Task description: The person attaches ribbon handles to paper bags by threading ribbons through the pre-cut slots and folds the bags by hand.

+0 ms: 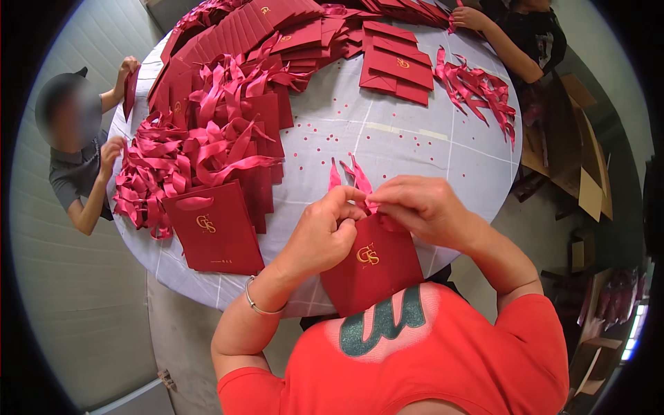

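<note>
A dark red paper gift bag (380,270) with a gold emblem stands at the near table edge, against my red shirt. Both hands meet at its top edge. My left hand (325,225) is closed, its thumb and forefinger pinching the pink ribbon (360,178) there. From the other side my right hand (425,207) grips the same ribbon with bent fingers. Two ribbon ends poke up beyond my fingertips. Just left of my left forearm lies a pile of finished-looking red bags (221,238) with pink ribbon handles.
On the round table (332,263) are loose pink ribbons (477,90), a bag stack (398,62), more bags (235,41) and small red paper dots. One person (76,138) holds a bag at left; another (529,41) works at far right. Cardboard boxes (574,152) stand right.
</note>
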`<act>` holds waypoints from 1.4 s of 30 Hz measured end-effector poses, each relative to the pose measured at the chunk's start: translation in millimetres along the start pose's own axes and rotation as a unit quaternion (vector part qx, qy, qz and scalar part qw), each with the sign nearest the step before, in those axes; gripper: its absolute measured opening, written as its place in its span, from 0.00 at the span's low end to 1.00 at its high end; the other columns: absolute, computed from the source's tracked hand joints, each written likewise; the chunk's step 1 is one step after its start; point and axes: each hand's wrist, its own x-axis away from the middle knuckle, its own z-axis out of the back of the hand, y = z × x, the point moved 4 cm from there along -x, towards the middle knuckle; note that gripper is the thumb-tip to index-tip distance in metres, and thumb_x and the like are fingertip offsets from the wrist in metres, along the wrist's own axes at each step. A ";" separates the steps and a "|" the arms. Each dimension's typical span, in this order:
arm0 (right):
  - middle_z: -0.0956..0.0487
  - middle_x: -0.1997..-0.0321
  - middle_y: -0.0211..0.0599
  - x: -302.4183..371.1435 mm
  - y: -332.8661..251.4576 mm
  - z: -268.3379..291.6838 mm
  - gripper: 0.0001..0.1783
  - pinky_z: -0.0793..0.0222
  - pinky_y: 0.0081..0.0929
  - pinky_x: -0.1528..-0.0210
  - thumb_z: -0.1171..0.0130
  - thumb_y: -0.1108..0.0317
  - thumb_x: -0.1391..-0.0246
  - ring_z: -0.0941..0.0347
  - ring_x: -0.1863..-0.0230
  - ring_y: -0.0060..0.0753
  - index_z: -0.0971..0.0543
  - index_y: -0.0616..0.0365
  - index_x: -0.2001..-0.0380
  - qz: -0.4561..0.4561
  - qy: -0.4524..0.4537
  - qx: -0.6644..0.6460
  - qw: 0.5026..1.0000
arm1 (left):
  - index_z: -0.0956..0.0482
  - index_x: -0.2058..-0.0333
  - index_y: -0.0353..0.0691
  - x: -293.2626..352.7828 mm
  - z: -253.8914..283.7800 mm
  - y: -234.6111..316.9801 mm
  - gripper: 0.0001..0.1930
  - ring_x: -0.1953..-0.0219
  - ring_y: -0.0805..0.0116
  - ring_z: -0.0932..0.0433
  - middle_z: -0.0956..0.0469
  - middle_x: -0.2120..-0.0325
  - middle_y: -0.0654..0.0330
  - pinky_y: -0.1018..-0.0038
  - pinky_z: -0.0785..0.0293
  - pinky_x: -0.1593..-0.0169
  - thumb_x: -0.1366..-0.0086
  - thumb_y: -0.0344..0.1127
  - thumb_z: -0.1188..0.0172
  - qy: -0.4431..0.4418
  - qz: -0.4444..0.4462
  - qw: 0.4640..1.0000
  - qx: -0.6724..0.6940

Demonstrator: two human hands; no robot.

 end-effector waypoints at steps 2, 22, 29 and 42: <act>0.19 0.63 0.43 3.2 1.6 -9.7 0.10 0.23 0.27 0.65 0.37 0.80 0.49 0.20 0.66 0.38 0.18 0.62 0.62 0.009 -0.011 0.020 1.000 | 0.29 0.50 0.31 0.2 1.0 0.3 0.20 0.63 0.77 0.23 0.19 0.64 0.59 0.81 0.27 0.59 0.41 0.17 0.57 0.007 -0.010 1.000 0.017; 0.20 0.64 0.40 10.8 9.5 -13.0 0.13 0.24 0.27 0.66 0.35 0.79 0.52 0.21 0.67 0.38 0.17 0.59 0.61 -0.023 -0.039 0.090 0.995 | 0.22 0.60 0.30 8.2 39.0 21.2 0.09 0.77 0.75 0.21 0.19 0.73 0.60 0.78 0.24 0.70 0.38 0.20 0.48 -0.144 0.156 0.977 -0.032; 0.21 0.68 0.38 6.1 -12.9 -12.5 0.10 0.27 0.27 0.73 0.33 0.74 0.51 0.23 0.74 0.34 0.17 0.59 0.62 0.048 0.042 0.118 0.991 | 0.21 0.62 0.30 6.2 36.3 12.1 0.09 0.80 0.75 0.21 0.20 0.77 0.60 0.79 0.28 0.73 0.36 0.22 0.51 -0.157 0.170 0.971 -0.055; 0.22 0.70 0.37 5.8 -15.5 -23.3 0.10 0.27 0.30 0.72 0.30 0.73 0.57 0.23 0.71 0.38 0.18 0.58 0.68 0.041 -0.059 0.101 0.992 | 0.19 0.62 0.32 5.6 40.2 9.0 0.11 0.81 0.79 0.25 0.22 0.80 0.64 0.79 0.32 0.74 0.38 0.24 0.49 -0.158 0.164 0.972 -0.062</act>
